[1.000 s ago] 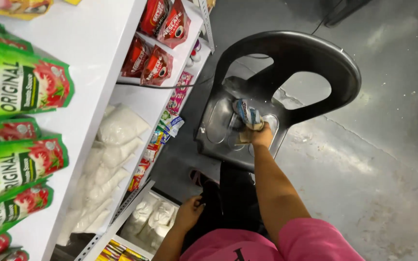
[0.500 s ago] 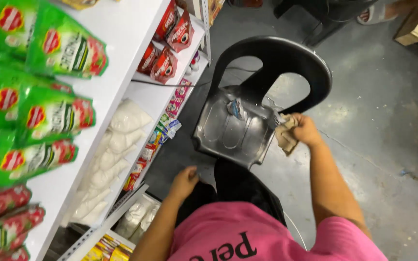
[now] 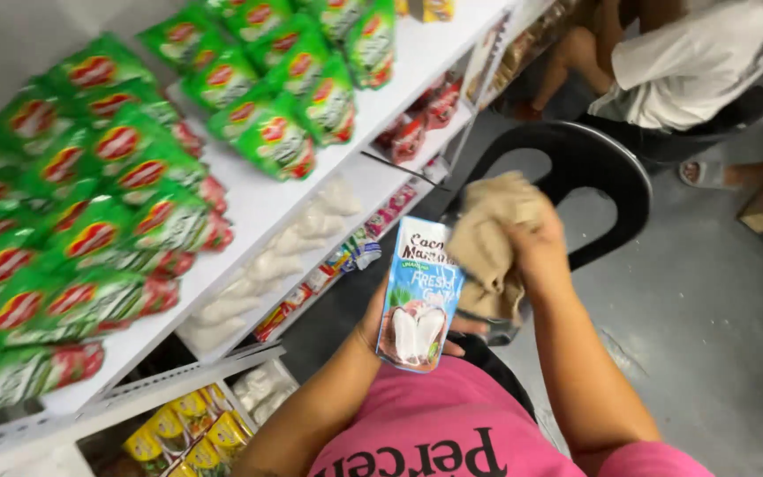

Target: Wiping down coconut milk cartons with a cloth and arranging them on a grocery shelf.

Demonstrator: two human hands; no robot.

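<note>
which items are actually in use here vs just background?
In use:
left hand holding blue carton
right hand pressing beige cloth to it

Background:
green pouches on white shelf
black chair
another person

White shelving (image 3: 258,208) is seen along the left, stocked with green pouches (image 3: 267,132). A grey concrete floor (image 3: 708,353) is spread to the right. A black plastic chair (image 3: 611,168) is placed farther off, beside a seated person (image 3: 691,71).
</note>
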